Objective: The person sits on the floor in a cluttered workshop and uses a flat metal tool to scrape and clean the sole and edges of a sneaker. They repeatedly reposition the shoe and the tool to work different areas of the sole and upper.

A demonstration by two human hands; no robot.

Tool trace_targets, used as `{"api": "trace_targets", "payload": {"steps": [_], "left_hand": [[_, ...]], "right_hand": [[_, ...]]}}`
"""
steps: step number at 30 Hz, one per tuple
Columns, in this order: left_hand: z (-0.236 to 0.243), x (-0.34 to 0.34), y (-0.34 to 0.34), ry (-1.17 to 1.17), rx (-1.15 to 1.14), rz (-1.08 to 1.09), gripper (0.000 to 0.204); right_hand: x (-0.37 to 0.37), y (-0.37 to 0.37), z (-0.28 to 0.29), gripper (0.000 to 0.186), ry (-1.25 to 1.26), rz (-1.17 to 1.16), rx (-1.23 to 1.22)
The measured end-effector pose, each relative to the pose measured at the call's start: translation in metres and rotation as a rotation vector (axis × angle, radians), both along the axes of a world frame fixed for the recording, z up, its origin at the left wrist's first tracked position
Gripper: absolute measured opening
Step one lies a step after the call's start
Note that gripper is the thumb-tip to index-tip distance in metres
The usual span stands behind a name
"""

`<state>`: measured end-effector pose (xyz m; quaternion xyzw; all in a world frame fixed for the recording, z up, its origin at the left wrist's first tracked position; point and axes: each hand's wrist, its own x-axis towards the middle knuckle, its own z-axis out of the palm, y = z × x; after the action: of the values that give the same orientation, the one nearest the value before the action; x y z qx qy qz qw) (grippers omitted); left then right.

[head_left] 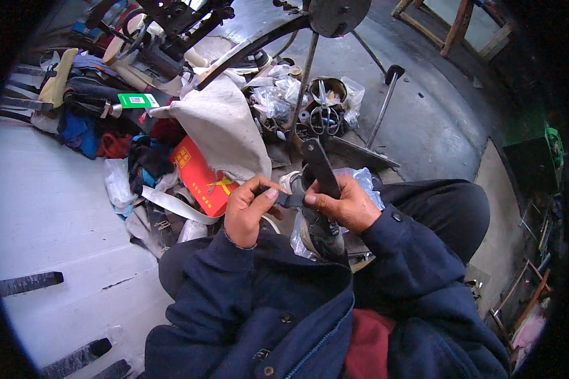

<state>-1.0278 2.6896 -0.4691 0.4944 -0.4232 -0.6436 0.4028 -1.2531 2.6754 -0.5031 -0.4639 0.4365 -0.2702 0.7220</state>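
Over my lap, my right hand (349, 205) is closed round a flat black strap (320, 165). Its rounded upper end, with a small hole, sticks up above the thumb. My left hand (246, 210) pinches a short dark end of what looks like the same strap between thumb and fingertips; its fastening, if any, cannot be made out. The two hands are a few centimetres apart. Below them shows a worn grey shoe (320, 235), partly hidden by the right hand and strap. Clear plastic wrapping (363, 184) lies behind the right hand.
A dark iron machine with a wheel (339, 14) stands ahead. Scissors (324, 119) rest in a tin among plastic bags. At left lie a red booklet (199, 174), a pale cloth (224, 123), a green card (138, 101) and wrapped dark bars (31, 283).
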Motion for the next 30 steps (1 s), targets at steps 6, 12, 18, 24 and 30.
{"api": "trace_targets", "payload": {"steps": [6,12,18,24,30], "left_hand": [[-0.001,-0.001,0.002,0.354,0.101,-0.021,0.019],[-0.007,-0.005,0.004,0.342,0.078,0.009,0.016],[-0.007,-0.008,0.006,0.298,0.053,0.031,0.014],[-0.003,-0.013,0.008,0.325,0.087,0.003,0.011],[-0.006,-0.016,0.01,0.323,0.085,-0.007,0.01]], "right_hand": [[0.003,-0.004,0.003,0.027,-0.022,-0.156,0.064],[0.003,-0.01,0.009,0.043,-0.346,-0.354,0.146],[0.01,-0.002,0.02,0.031,-0.369,-0.369,0.134],[0.018,0.0,0.023,0.029,-0.334,-0.453,-0.083],[0.014,0.004,0.022,0.024,-0.299,-0.48,-0.108]]}}
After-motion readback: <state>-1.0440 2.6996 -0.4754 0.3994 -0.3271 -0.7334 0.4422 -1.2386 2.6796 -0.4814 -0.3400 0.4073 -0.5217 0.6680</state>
